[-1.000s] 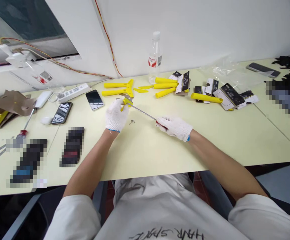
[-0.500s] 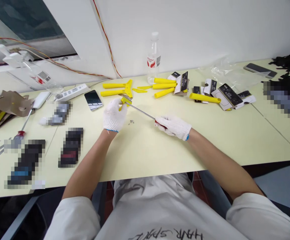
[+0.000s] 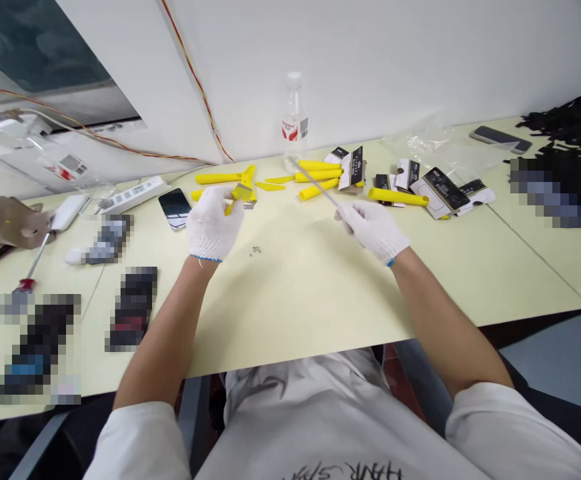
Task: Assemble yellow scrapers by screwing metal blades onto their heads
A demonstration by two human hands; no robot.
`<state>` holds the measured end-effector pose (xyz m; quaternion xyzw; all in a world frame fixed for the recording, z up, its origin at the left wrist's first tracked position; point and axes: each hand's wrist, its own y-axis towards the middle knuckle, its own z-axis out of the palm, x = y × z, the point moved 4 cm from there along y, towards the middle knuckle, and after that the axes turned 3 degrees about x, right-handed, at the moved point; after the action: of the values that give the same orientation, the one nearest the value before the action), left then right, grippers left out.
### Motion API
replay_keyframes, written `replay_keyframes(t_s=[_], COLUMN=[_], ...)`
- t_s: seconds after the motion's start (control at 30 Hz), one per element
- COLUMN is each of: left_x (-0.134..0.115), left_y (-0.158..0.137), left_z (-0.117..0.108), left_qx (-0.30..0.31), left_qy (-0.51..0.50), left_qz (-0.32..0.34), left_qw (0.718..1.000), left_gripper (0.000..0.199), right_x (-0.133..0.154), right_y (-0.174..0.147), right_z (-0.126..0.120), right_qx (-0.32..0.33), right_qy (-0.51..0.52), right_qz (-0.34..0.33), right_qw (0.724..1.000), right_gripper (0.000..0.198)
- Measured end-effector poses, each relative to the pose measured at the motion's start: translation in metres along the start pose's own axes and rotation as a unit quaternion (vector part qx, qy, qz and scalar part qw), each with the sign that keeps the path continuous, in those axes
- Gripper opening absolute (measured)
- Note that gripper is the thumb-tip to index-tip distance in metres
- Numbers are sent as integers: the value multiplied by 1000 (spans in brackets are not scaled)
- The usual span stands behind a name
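White knitted gloves cover both of my hands. My left hand (image 3: 216, 222) is closed around a yellow scraper (image 3: 242, 193), whose head with a flat metal piece shows beyond my fingers; the rest is hidden in the glove. My right hand (image 3: 370, 227) grips a screwdriver (image 3: 319, 185) with its long shaft pointing up and left, apart from the scraper. The fingers cover its handle. Several tiny screws (image 3: 255, 251) lie on the table between my hands. Just beyond my left hand lie more yellow scraper parts (image 3: 248, 176).
A plastic bottle (image 3: 295, 123) stands against the wall. Yellow handles (image 3: 319, 176) and black-and-white boxes (image 3: 440, 192) lie along the back. To the left are a phone (image 3: 175, 209), a power strip (image 3: 135, 194) and another screwdriver (image 3: 24, 285). Clear plastic bags (image 3: 435, 143) lie back right.
My right hand has drawn the screwdriver away from the scraper, moving right and tipping its shaft upward. My left hand still holds the scraper, now turned. The camera view has shifted slightly.
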<state>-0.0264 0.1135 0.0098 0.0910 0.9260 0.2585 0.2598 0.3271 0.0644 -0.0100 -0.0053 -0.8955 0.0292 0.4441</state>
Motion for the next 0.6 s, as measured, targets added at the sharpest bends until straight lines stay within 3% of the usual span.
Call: replay_keyframes(t_s=[0.1,0.23,0.37,0.47,0.6], left_x=[-21,-33,-28,-23,-18], left_y=[8,12,20,29,37], left_z=[13,26,21,12,6], left_qx=[43,54,40,65,101], left_qy=[11,-14,-89,-174,-255], left_qz=[93,135,91,29,-57], left_qw=[995,989,991,982,960], left_gripper=[20,31,39,34,44], right_x=[-12,-38,-60,-65,-57], right_y=[0,-6,-8,-6,-2], right_z=[-26,-36,-35,-35,-45], right_qx=[-69,20,68,48,12], right_qy=[-116,-241,-290,-327,-338], right_qz=[-7,-32,-40,-46,-51], right_qw=[991,970,954,943,940], right_gripper=[35,27,32,32,25])
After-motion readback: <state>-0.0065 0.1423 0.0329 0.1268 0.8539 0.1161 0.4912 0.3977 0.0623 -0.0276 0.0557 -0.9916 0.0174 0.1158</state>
